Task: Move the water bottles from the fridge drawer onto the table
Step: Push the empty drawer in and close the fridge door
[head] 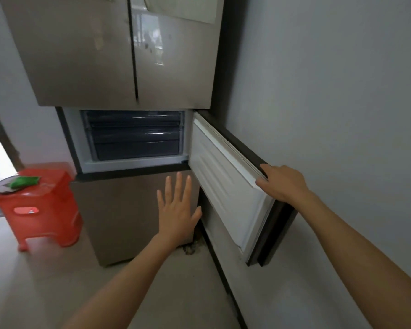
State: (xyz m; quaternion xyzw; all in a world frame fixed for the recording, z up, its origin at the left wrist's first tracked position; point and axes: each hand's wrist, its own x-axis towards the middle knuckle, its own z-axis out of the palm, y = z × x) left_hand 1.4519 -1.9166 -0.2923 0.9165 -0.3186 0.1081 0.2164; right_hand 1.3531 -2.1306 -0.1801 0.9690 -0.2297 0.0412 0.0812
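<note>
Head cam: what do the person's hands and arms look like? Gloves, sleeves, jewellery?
Left hand and right hand: bare, no gloves, rings or watch visible. Left forearm and right forearm are uncovered to the frame edge; no sleeve in view.

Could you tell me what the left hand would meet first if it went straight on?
Probably the top of the fridge's closed lower door, which the open left hand points at; depth is unclear, so it could pass above into the dark drawers.

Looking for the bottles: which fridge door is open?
The middle door, swung right with the right hand gripping its edge; both upper doors and the bottom door are shut.
</note>
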